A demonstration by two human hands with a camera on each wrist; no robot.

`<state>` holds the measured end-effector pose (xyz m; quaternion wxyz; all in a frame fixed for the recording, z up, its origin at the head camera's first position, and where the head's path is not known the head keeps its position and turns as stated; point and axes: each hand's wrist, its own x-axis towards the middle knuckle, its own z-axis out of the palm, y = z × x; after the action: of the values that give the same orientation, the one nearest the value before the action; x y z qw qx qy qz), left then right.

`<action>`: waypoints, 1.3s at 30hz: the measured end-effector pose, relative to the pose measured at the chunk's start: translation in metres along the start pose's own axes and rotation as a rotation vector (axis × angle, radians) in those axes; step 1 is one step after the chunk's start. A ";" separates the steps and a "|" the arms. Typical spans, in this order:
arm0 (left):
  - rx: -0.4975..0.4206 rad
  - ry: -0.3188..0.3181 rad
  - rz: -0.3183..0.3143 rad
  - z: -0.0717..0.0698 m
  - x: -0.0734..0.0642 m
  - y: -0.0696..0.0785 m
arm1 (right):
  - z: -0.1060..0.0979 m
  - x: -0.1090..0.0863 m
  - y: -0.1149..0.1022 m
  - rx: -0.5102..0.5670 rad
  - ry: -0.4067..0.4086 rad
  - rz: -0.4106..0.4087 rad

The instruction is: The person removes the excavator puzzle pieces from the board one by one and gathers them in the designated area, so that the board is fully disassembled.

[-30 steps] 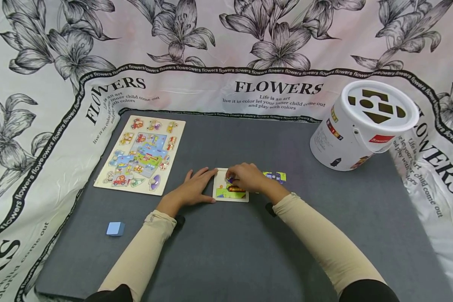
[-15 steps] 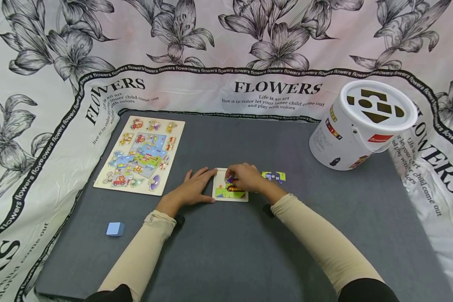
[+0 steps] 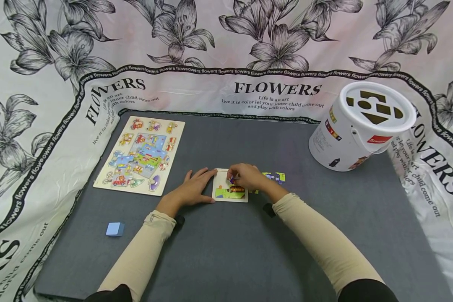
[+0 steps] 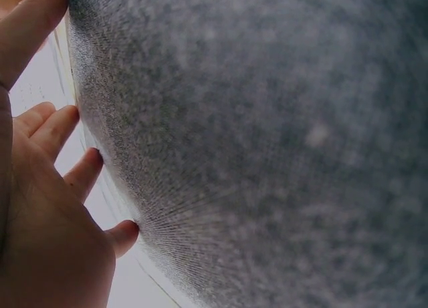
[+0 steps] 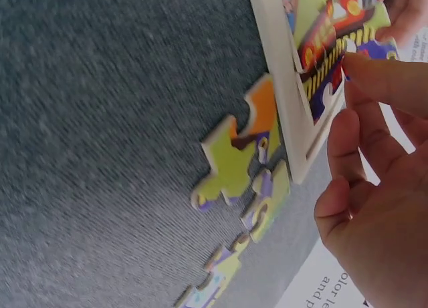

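Observation:
In the head view a small jigsaw tray [image 3: 229,199] with a pale rim lies on the table, several printed pieces set in its lower part. My left hand [image 3: 192,188] rests along its left edge, fingers spread and fairly straight. Over the tray, my right hand [image 3: 248,177] pinches a small purple-blue jigsaw piece [image 3: 232,180] between thumb and fingertips. Seen from the right wrist, the piece is partly covered by the fingers. Loose jigsaw pieces [image 5: 231,160] lie beside the tray's right side. From the left wrist, my left hand [image 4: 60,201] shows its fingertips near the table surface.
A large puzzle board [image 3: 162,184] with vehicle pictures lies at the back left. Nearer me on the left is a blue block [image 3: 115,229]. A white bucket [image 3: 339,142] with shape holes in its lid stands at the back right. Flower-printed cloth [image 3: 196,90] surrounds the grey table [image 3: 226,260].
My right hand has shifted slightly to the right over the tray, uncovering more of the printed pieces and a loose piece by the right rim. The left hand has stayed in place.

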<state>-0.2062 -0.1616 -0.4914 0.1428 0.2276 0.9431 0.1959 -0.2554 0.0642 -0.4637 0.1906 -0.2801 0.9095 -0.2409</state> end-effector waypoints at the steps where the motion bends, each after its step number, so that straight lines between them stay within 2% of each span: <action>1: 0.001 -0.002 -0.003 0.000 0.000 0.000 | -0.001 0.000 0.001 0.006 -0.002 -0.004; 7: -0.010 0.003 -0.007 0.001 0.000 0.000 | -0.001 0.001 0.004 0.025 0.004 -0.026; 25: -0.008 0.002 -0.008 0.000 -0.001 0.001 | 0.008 -0.001 0.006 -0.051 0.077 -0.036; 39: -0.015 -0.001 -0.010 0.000 -0.001 0.001 | -0.004 0.000 0.011 0.012 0.009 -0.059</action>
<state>-0.2050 -0.1610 -0.4908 0.1459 0.2218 0.9427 0.2022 -0.2618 0.0738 -0.4669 0.1808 -0.3044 0.9004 -0.2530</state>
